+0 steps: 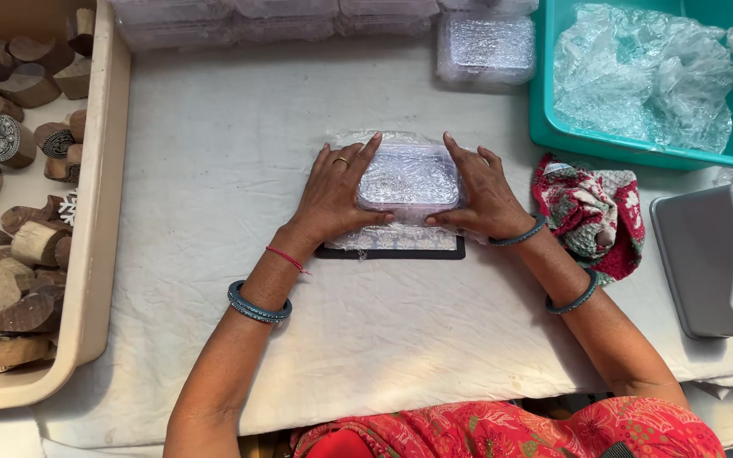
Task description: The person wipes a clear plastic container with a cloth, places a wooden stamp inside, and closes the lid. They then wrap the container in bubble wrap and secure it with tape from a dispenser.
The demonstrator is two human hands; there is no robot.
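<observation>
A small box wrapped in clear bubble wrap sits in the middle of a white cloth-covered table. It rests on a patterned card with a black border. My left hand presses flat on the box's left side, fingers spread over the wrap. My right hand holds its right side in the same way. Both thumbs meet along the box's near edge.
A beige tray at the left holds several carved wooden printing blocks. A teal tub with crumpled plastic wrap stands at the back right, with wrapped boxes beside it. A red patterned cloth and a grey machine lie at the right.
</observation>
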